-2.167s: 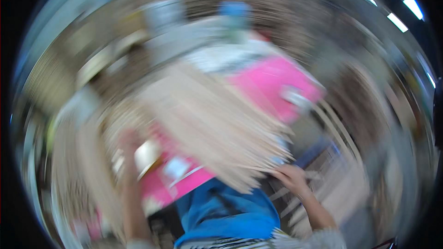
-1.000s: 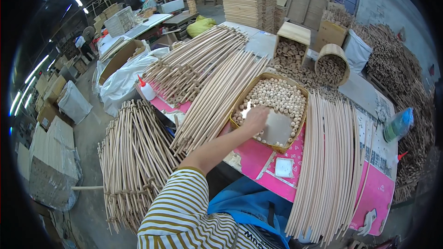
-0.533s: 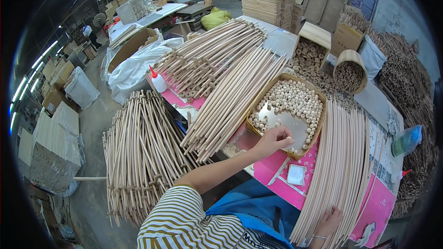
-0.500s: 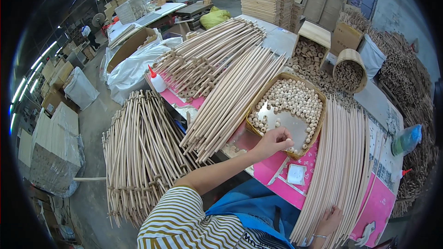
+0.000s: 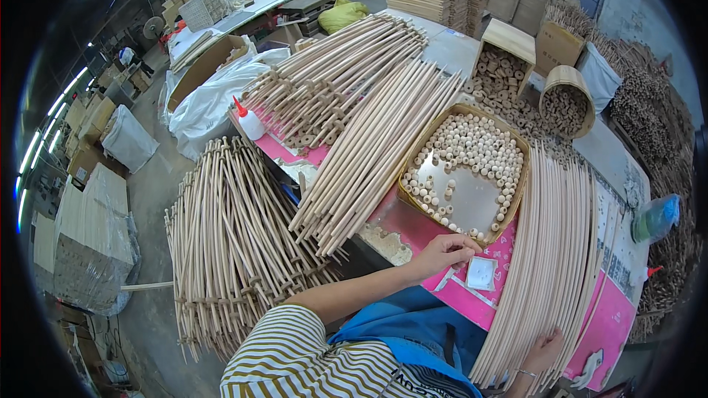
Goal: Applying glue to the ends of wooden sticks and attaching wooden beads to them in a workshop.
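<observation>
My left hand [image 5: 447, 253] is closed in a pinch just off the near edge of a basket [image 5: 405, 193], beside a small white square dish [image 5: 481, 273]. Its fingertips mostly cover a wooden bead. Inside the basket, many pale round wooden beads [image 5: 479, 144] lie heaped toward the far side, with a few loose ones nearer. At the lower right, my right hand [image 5: 544, 352] has its fingers curled at the near end of a row of long wooden rods [image 5: 542, 250]; which rod it grips is partly hidden.
Bundled rods [image 5: 380, 155] lie left of the basket; rods with discs [image 5: 236, 243] stand lower left. A glue bottle [image 5: 249, 119] stands at the table's left edge. Beyond the basket, a wooden box [image 5: 509, 44] and a round tub [image 5: 566, 103] spill small wooden pieces. A green bottle [image 5: 655, 220] stands right.
My left hand has moved from over the basket's near side down toward me, closer to the white dish, fingers still pinched. My right hand stays at the rods. The view has shifted slightly.
</observation>
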Tool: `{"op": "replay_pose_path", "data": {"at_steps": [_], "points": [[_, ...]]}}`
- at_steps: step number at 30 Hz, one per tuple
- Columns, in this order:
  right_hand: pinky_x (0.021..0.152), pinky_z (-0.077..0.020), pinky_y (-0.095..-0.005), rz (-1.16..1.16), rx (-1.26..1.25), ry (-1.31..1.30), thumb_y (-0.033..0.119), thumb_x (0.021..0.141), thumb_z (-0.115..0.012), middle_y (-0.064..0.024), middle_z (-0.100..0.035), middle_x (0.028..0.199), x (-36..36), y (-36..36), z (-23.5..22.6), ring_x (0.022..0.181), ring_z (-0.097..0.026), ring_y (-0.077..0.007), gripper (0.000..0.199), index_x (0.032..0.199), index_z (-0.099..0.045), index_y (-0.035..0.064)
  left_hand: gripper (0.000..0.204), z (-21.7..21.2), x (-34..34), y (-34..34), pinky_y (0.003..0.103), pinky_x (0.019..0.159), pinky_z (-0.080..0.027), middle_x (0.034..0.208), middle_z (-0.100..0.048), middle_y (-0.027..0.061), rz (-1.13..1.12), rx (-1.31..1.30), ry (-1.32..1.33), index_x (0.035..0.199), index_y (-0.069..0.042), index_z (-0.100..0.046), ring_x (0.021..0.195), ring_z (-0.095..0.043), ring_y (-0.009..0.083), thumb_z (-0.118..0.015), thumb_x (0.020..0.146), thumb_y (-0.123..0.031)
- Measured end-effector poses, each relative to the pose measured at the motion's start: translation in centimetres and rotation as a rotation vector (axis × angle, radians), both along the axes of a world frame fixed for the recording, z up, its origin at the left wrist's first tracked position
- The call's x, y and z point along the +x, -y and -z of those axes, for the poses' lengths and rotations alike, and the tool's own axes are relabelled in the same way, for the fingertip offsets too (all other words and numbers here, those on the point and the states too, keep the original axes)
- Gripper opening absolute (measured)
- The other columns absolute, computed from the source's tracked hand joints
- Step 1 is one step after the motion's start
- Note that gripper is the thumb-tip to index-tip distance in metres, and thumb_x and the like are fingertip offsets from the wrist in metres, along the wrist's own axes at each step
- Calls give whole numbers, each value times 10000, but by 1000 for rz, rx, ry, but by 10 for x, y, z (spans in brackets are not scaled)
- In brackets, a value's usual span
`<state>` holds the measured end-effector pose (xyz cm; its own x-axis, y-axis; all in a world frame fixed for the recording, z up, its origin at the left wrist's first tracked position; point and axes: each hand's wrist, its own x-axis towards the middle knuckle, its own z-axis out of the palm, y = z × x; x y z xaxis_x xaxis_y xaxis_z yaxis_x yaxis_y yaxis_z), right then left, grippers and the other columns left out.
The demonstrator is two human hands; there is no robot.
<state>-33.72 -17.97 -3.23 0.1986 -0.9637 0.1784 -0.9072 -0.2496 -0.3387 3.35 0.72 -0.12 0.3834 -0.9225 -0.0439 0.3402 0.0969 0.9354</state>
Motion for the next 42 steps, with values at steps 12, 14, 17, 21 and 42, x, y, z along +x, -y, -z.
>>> {"op": "replay_pose_path", "data": {"at_steps": [12, 14, 17, 21, 42], "points": [[812, -492, -481, -112, -228, -187, 83, 859, -627, -182, -636, 933, -18, 26, 24, 919, -611, -384, 127, 973, -636, 28, 330, 0, -2, -3, 263, 826, -527, 999, -683, 30, -81, 132, -201, 1302, -10, -617, 859, -626, 98, -537, 1031, -182], [796, -489, -475, -184, -269, -203, 108, 838, -666, -156, -623, 902, 11, 19, 6, 889, -608, -354, 111, 926, -625, 54, 327, -8, 4, -17, 288, 884, -529, 1054, -675, 45, -105, 136, -203, 1300, -10, -611, 945, -639, 121, -541, 1032, -185], [753, -493, -449, -160, -148, -97, 154, 855, -697, -128, -614, 897, 19, 5, -7, 855, -611, -325, 132, 908, -619, 62, 317, 4, 9, -24, 302, 919, -526, 1083, -666, 69, -75, 140, -228, 1310, 1, -581, 990, -645, 147, -538, 1029, -140], [679, -507, -430, -108, -18, 48, 164, 903, -678, -138, -657, 841, 8, 6, -10, 750, -633, -349, 154, 949, -621, 29, 307, 5, 1, -19, 299, 913, -530, 1077, -668, 70, -45, 168, -261, 1303, -12, -585, 995, -645, 140, -549, 1027, -144], [600, -479, -288, -715, -20, 584, 165, 983, -632, -78, -615, 770, 204, -33, -117, 671, -608, -160, 177, 942, -645, -7, 271, 10, -16, -22, 294, 875, -540, 1066, -692, 92, 27, 231, -249, 1225, -16, -621, 975, -663, 152, -624, 994, -158]]}}
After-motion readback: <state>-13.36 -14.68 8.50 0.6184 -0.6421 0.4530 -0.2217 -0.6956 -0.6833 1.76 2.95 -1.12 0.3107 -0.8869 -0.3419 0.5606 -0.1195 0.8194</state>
